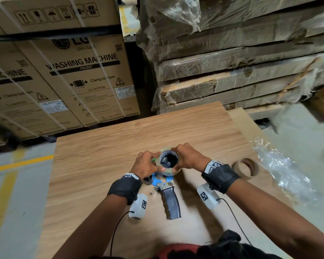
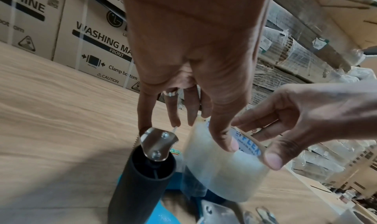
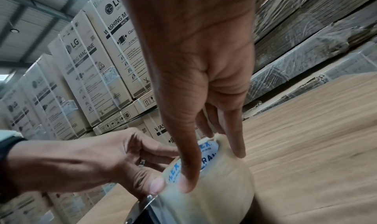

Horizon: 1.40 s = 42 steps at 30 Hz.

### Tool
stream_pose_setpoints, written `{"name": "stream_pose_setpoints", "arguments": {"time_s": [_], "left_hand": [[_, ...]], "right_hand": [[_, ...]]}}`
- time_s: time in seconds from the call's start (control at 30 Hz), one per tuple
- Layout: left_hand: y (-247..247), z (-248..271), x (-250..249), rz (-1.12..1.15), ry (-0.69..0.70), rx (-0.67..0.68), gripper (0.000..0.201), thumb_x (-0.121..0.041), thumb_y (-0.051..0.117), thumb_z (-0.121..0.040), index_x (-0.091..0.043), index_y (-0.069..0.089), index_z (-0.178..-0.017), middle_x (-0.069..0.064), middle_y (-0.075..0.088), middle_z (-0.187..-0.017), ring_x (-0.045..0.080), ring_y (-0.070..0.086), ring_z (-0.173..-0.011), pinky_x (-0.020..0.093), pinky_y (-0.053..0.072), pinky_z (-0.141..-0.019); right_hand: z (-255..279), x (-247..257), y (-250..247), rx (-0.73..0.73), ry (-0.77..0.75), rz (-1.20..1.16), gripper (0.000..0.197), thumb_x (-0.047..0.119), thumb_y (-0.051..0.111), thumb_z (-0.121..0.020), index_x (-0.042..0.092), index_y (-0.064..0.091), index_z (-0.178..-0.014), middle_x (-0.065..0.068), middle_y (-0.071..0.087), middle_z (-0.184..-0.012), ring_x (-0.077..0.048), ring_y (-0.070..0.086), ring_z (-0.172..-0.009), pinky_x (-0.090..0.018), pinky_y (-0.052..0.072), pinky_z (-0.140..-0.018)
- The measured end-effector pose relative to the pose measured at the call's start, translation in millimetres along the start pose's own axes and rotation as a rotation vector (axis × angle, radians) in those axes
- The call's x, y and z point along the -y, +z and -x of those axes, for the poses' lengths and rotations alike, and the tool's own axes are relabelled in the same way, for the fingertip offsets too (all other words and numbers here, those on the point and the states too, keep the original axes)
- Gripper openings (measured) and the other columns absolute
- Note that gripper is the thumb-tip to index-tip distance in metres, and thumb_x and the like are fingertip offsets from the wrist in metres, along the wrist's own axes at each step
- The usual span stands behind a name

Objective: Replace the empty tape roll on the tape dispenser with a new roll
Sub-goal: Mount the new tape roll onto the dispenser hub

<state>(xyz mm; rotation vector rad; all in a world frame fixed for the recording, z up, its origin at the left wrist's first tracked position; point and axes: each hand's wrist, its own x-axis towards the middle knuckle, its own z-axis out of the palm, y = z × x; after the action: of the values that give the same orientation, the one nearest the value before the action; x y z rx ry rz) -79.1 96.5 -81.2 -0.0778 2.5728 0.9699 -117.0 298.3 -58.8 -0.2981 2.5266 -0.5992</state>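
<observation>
Warehouse, LG "WASHING MACHINE" cartons [image 1: 86, 75], wooden table [image 1: 176, 131], left hand [image 1: 145, 164] and right hand [image 1: 188, 157] gripping tape roll [image 1: 167, 161] on dispenser [image 1: 169, 197]

Hidden and cut-off parts

Your hands cover the sides of the tape roll [image 1: 168, 161]; the dispenser [image 1: 169, 195] front sits hidden beneath it. The right wrist view crops the dispenser at the bottom edge, and the roll's printed lettering blurs unreadable.
</observation>
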Motion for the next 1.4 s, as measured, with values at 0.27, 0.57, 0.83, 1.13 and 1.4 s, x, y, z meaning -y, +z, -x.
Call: {"name": "stream_pose_setpoints", "arguments": {"time_s": [0.27,0.57,0.83,1.13,1.4], "left_hand": [[8.7,-3.9,-0.7,-0.023,-0.064,0.001,0.086,-0.044,0.086,-0.064,-0.023,0.055,-0.141,0.008,0.061,-0.133,0.025,0.046,-0.130,0.041,0.044,-0.107],[7.6,-9.4,-6.9,-0.070,-0.115,0.010,0.088,-0.050,0.089,-0.049,-0.023,0.064,-0.129,0.004,0.061,-0.130,0.024,0.054,-0.119,0.037,0.049,-0.100],[5.1,-6.1,-14.2,-0.162,-0.102,-0.027,0.081,-0.046,0.091,-0.058,-0.024,0.063,-0.131,0.007,0.065,-0.131,0.028,0.059,-0.120,0.041,0.052,-0.095],[4.5,-6.0,-18.1,-0.230,-0.100,-0.023,0.076,-0.044,0.087,-0.066,-0.026,0.060,-0.135,0.007,0.061,-0.133,0.030,0.052,-0.126,0.036,0.044,-0.093],[4.9,-9.0,-18.9,-0.241,-0.111,-0.018,0.078,-0.049,0.088,-0.058,-0.030,0.062,-0.130,0.004,0.062,-0.126,0.028,0.051,-0.121,0.034,0.040,-0.088]], "right_hand": [[2.3,-13.1,4.8,0.015,0.004,-0.085,0.089,0.028,0.091,-0.070,0.011,0.050,-0.147,-0.023,0.057,-0.139,-0.034,0.041,-0.139,-0.032,0.040,-0.110],[0.0,-12.1,8.6,0.025,-0.003,-0.104,0.089,0.030,0.092,-0.066,0.013,0.054,-0.145,-0.018,0.062,-0.137,-0.033,0.046,-0.138,-0.038,0.042,-0.111],[-3.8,-18.4,12.2,-0.002,-0.057,-0.088,0.079,0.033,0.093,-0.060,0.015,0.066,-0.132,-0.014,0.073,-0.121,-0.035,0.057,-0.125,-0.041,0.049,-0.101],[-6.1,-20.4,12.9,-0.001,-0.090,-0.089,0.070,0.033,0.093,-0.056,0.020,0.071,-0.122,-0.010,0.077,-0.108,-0.034,0.063,-0.110,-0.043,0.053,-0.092],[-6.3,-20.4,14.4,0.005,-0.071,-0.098,0.071,0.032,0.094,-0.056,0.019,0.070,-0.121,-0.010,0.075,-0.110,-0.035,0.060,-0.113,-0.042,0.051,-0.095]]}}
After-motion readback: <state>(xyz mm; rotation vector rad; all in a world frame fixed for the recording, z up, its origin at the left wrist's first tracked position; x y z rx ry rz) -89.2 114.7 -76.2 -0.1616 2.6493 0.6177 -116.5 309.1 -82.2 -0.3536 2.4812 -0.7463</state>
